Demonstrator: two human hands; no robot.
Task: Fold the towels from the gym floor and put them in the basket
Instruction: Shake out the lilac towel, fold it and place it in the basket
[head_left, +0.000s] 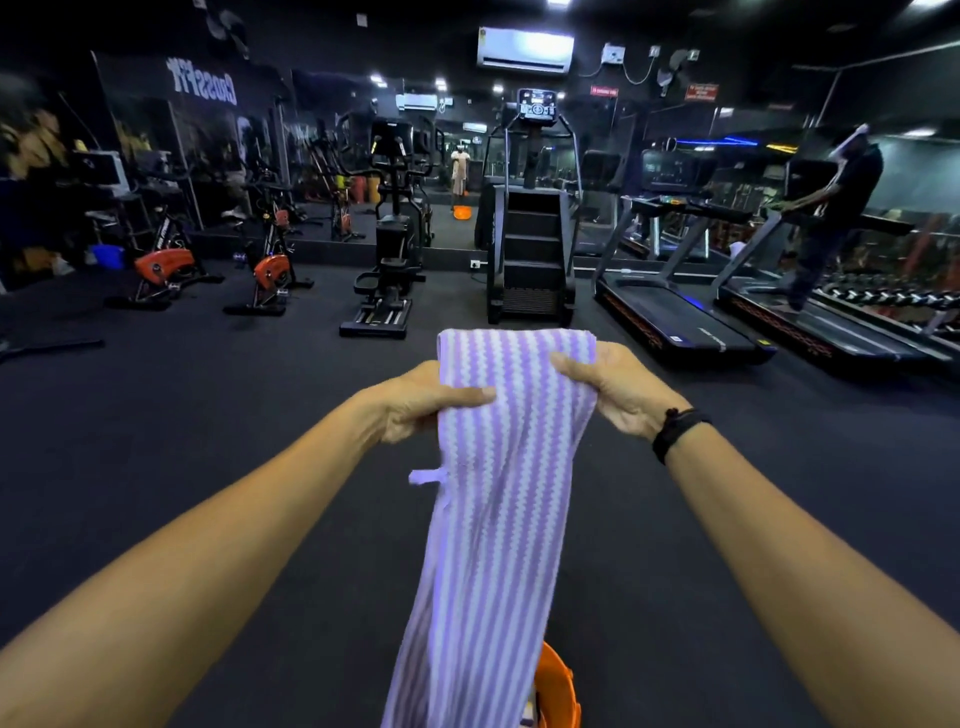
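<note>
At nine o'clock of the purple-and-white striped towel (498, 467) its edge is pinched by the left hand (415, 405), at three o'clock by the right hand (618, 395) — both grips closed on cloth — while its tail is draped toward six o'clock beside the orange basket (558, 686).

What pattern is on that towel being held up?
Purple and white wavy stripes along the towel, clear in the head view.

Both arms reach forward; the left hand (415, 400) and right hand (608, 387) grip opposite edges of the towel (498, 493), thumbs on top.
</note>
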